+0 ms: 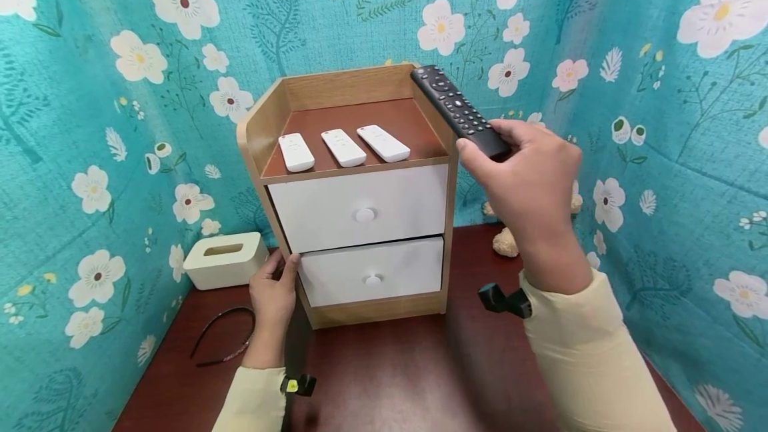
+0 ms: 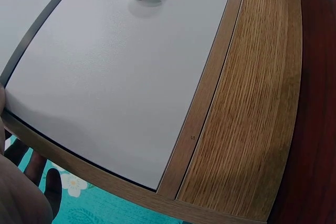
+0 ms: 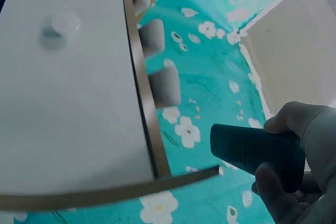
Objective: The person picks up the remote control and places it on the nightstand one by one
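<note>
A black remote control (image 1: 456, 109) is gripped at its lower end by my right hand (image 1: 531, 179), held in the air beside the cabinet's top right side. The right wrist view shows the remote's dark back (image 3: 252, 148) between thumb and fingers. My left hand (image 1: 273, 295) rests against the left side of the small wooden cabinet (image 1: 372, 312), thumb at the front edge by the gap between the drawers. In the left wrist view its fingers (image 2: 37, 169) lie along the side. Three white remotes (image 1: 297, 153) lie in a row on the cabinet's brown top (image 1: 360, 115).
The cabinet has an upper white drawer (image 1: 312, 212) and a lower one (image 1: 336, 282), each with a round knob. A cream tissue box (image 1: 225, 262) and a black headband (image 1: 240, 351) sit at left. A beige lump (image 1: 505, 243) lies at right. Floral cloth surrounds the dark red table (image 1: 384, 372).
</note>
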A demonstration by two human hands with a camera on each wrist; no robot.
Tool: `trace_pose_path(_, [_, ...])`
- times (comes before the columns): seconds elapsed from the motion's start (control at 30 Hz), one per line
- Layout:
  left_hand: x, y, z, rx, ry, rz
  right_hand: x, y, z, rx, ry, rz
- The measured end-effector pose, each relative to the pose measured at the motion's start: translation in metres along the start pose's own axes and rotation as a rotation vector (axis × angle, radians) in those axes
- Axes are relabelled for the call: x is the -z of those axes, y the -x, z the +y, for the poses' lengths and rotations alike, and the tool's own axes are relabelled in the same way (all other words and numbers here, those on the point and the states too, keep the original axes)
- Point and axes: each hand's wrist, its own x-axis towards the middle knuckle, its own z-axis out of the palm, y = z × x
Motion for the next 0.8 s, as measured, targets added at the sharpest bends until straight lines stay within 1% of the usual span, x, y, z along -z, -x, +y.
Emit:
trace_pose_path(0.17, [0.0,0.001,0.001,-0.009,0.011,-0.008,-0.018,-0.002,-0.008,0.011,0.032,-0.027])
trace_pose_path(0.3, [0.0,0.001,0.002,-0.008,0.027,-0.011,-0.028,0.001,-0.011,0.023,0.061,-0.039])
trace_pose_path(0.47, [0.0,-0.001,0.001,-0.004,0.013,-0.008,-0.039,0.004,-0.015,0.027,0.104,-0.036])
trace_pose_path(0.63, [-0.001,-0.003,0.0,0.009,0.003,-0.004,-0.048,0.005,-0.019,-0.014,0.134,-0.061])
trace_pose_path(0.8, [0.0,0.001,0.001,0.015,-0.016,-0.007,-0.056,0.006,-0.018,-0.043,0.171,-0.103])
